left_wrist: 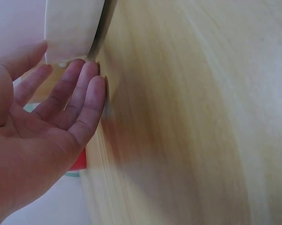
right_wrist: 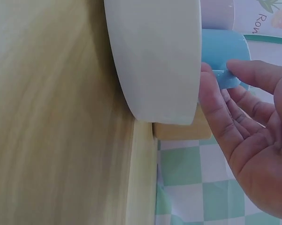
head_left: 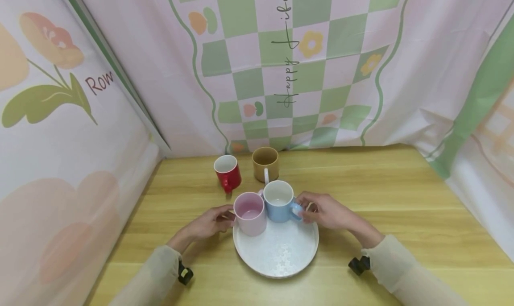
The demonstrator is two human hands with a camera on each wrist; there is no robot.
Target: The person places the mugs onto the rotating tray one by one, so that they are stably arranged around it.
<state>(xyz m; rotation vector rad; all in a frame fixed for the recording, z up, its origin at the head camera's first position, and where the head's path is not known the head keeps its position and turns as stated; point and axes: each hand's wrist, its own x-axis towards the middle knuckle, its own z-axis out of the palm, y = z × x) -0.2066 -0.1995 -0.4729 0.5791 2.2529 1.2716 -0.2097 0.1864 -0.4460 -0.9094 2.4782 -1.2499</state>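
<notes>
A white round tray stands on the wooden table, bearing a pink mug and a light blue mug side by side near its far edge. My right hand pinches the blue mug's handle between thumb and fingers; the right wrist view shows the handle beside the tray's side wall. At the tray's left edge, next to the pink mug, is my left hand. Its fingers are loosely extended with nothing held, and its thumb tip lies right at the tray rim in the left wrist view.
Behind the tray stand a red mug with a white inside and a brown mug with a pale handle. Patterned cloth hangs along the table's back edge, with more cloth at the left side.
</notes>
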